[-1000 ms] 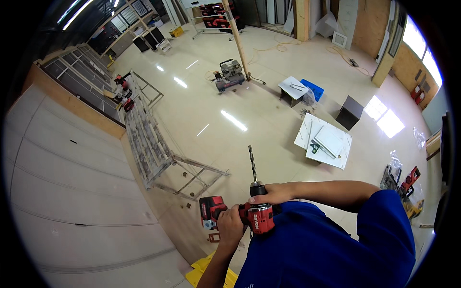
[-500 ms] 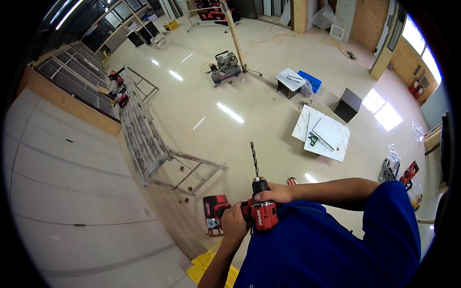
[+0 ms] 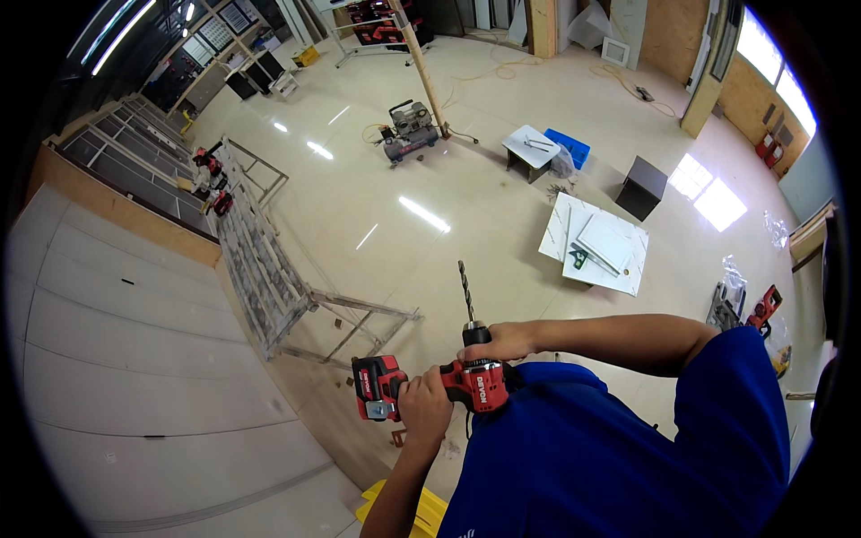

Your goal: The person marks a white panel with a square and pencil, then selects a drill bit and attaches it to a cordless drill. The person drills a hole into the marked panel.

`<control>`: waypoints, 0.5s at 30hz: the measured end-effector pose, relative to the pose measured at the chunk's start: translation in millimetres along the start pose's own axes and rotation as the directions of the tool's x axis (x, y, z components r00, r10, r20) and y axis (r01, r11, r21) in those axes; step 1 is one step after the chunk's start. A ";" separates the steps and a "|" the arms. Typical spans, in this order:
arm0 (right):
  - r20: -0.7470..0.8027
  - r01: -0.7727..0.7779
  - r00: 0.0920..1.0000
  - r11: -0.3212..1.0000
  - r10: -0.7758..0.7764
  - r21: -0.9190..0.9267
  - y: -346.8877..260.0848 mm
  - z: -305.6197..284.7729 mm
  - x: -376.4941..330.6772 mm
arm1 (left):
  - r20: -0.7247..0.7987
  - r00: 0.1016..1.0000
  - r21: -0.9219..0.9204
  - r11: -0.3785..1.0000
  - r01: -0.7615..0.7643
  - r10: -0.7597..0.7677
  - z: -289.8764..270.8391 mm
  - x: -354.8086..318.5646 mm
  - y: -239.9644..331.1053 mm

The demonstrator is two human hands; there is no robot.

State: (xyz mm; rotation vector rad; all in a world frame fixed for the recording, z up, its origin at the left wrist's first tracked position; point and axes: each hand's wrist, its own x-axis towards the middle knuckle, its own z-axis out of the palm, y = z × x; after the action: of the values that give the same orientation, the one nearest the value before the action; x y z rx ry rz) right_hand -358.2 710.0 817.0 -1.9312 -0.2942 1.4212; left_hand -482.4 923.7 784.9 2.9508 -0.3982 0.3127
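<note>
Floor (image 3: 466,233) of pale glossy tile fills most of the head view, with a long metal ladder frame (image 3: 260,260) lying along a white panelled surface (image 3: 117,359) on the left. Farther off stand a small air compressor (image 3: 411,130) and a stack of white boards (image 3: 596,244). Close to the body, in front of a blue shirt (image 3: 610,457), sits a red and black cordless drill (image 3: 448,381). Its battery pack points left, its chuck is dark, and a long twisted bit (image 3: 465,291) rises upward, tilted slightly left. Left hand (image 3: 423,405) wraps its fingers tightly around the grip. Right hand (image 3: 502,341) curls its fingers around the chuck, just below the bit.
</note>
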 end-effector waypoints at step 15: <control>-0.101 0.035 0.995 0.996 -0.027 0.080 32.8 0.7 5.5 | 0.163 0.982 -0.204 0.971 0.124 -0.092 11.1 5.5 26.9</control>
State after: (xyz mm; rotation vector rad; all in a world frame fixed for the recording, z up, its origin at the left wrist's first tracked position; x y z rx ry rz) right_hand -364.1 689.7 791.3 -1.9161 -0.2151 1.2923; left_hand -482.6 894.7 778.6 2.7789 -0.2678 0.0274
